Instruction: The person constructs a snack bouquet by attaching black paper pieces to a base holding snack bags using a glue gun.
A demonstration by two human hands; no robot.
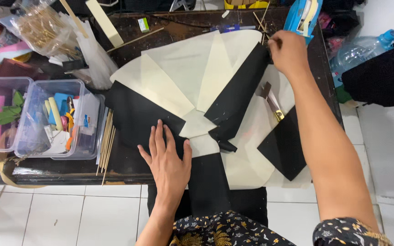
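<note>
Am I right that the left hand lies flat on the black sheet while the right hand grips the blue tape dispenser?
Not quite. In the head view the right hand pinches the black sheet's far corner, not the blue tape dispenser. The left hand does lie flat on it.

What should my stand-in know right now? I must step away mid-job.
Left hand: flat, palm down, pressing the black sheet on the dark wooden table.
Right hand: pinching the far corner of the folded black strip.
Cream paper sheets lie fanned beneath; a utility knife rests on them.
Done: sheets layered.
Left: cannot tell.
</note>
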